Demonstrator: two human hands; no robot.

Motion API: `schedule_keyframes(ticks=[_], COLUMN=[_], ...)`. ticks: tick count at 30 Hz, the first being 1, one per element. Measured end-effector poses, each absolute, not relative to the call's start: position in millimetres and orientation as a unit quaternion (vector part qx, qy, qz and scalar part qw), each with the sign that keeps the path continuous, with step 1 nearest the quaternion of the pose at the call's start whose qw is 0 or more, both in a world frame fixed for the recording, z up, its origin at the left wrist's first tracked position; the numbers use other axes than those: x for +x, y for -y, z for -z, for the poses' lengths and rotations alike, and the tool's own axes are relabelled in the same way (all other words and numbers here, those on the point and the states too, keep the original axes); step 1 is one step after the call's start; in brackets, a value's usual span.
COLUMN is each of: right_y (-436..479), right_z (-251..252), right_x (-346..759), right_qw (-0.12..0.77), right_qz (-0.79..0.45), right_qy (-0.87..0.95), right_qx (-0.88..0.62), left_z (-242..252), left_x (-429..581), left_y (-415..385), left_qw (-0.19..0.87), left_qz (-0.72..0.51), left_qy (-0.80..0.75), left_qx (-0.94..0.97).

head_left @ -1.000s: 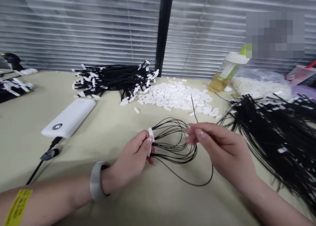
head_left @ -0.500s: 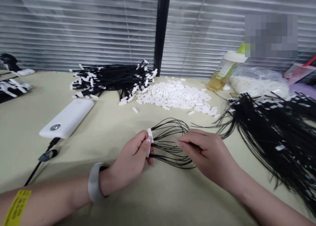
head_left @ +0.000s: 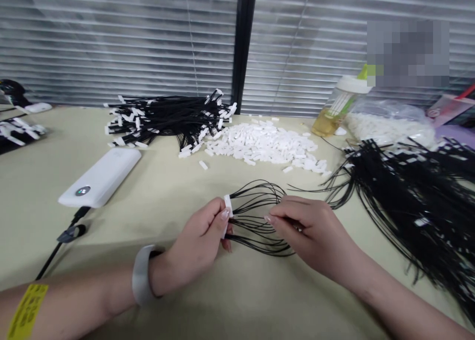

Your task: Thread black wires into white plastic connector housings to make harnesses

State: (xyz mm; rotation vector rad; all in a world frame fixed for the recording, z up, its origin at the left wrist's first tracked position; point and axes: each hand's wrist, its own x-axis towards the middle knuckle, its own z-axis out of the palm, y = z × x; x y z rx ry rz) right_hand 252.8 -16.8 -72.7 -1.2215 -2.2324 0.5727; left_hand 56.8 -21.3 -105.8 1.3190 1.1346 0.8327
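Observation:
My left hand (head_left: 198, 243) pinches a small white connector (head_left: 227, 206) from which several thin black wires (head_left: 256, 201) loop out to the right over the beige table (head_left: 166, 186). My right hand (head_left: 308, 231) is closed in a pinch on one of those black wires near the middle of the loops, close to the connector. A grey band sits on my left wrist (head_left: 143, 278).
A pile of loose white connectors (head_left: 265, 144) lies beyond the hands. Finished black wire bundles (head_left: 166, 117) are stacked at the back left, loose black wires (head_left: 411, 191) at the right. A white power bank (head_left: 100, 176) with its cable is at left; a bottle (head_left: 339, 105) and a bag stand at back right.
My right hand moved left to the looped wires and closed on one; the long loose strand that hung below the hand a second ago has been drawn in. My left hand stayed put.

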Motion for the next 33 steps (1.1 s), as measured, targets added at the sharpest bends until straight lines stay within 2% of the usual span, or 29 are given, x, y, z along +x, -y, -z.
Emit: schedule_keyframes(ticks=[16,26,33], right_y=[17,12,17], right_z=[71,72,79], right_x=[251,256,242], right_qw=[0.237,0.17,0.223], right_qz=[-0.216,-0.331,-0.27], right_qy=[0.823,0.766,0.823], right_qx=[-0.469,-0.524,-0.448], left_z=[101,100,102], left_x=[58,58,57], left_y=[22,25,25], left_qw=[0.565,0.558,0.521], left_qz=[-0.332,-0.319,-0.288], left_qy=[-0.49,-0.483,-0.459], left_qx=[0.575,0.594,0.66])
